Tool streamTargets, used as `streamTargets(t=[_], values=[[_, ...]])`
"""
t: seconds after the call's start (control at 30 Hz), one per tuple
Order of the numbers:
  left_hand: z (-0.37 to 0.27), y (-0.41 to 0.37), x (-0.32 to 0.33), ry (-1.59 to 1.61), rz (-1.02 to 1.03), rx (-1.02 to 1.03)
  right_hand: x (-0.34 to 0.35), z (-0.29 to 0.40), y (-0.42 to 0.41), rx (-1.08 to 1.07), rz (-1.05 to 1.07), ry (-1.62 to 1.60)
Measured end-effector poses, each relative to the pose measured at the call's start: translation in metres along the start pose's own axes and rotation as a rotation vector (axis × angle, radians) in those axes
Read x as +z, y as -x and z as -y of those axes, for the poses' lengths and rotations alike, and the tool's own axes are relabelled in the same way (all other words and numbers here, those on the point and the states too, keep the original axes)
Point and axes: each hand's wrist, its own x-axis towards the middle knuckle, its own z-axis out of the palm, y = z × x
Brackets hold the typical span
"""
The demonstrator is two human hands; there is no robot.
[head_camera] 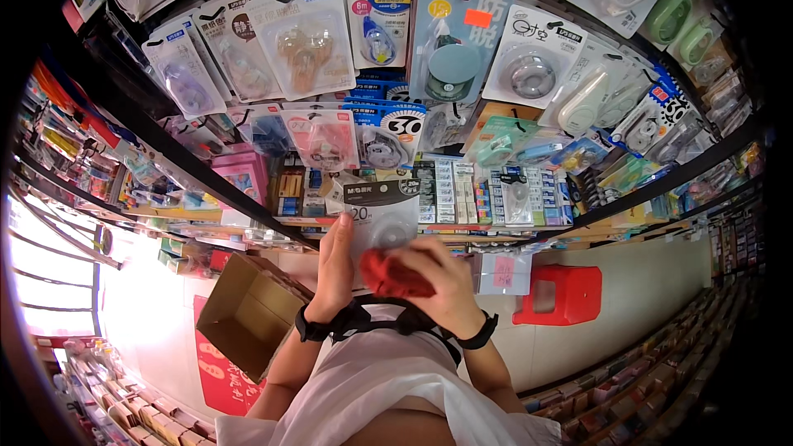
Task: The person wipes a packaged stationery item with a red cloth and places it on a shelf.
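Observation:
My left hand [336, 266] grips the left side of a correction tape blister pack [385, 214], holding it upright in front of my waist. The pack has a dark header card and a clear bubble. In my right hand [443, 279] is a bunched red cloth [393, 274], pressed against or just before the lower part of the pack; contact is hard to tell. The hand and cloth hide that lower part. Above and beyond, blister packs such as a blue-card correction tape [385, 139] and a grey-blue carded pack [460, 43] hang on hooks.
A shelf [495, 232] lined with small boxes [446, 192] runs just beyond my hands. An open cardboard box [248, 313] sits at left, near a red printed mat [217, 371]. At right stand a red plastic stool [560, 294] and a white box [503, 274] bearing a pink note.

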Motion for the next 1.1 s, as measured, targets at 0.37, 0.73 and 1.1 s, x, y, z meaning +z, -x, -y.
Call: streamTargets(t=[0.37,0.73,1.1], values=[[0.0,-0.001,0.0,0.01,0.036,0.013,0.012,0.01,0.005,-0.001,0.037,0.001],[0.0,-0.005,0.002,-0.021,-0.01,0.037,0.015,0.005,0.005,0.005,-0.087,0.019],[-0.003,0.002,0.009,-0.025,-0.035,0.034,0.011,0.006,0.004,0.016,-0.17,0.032]])
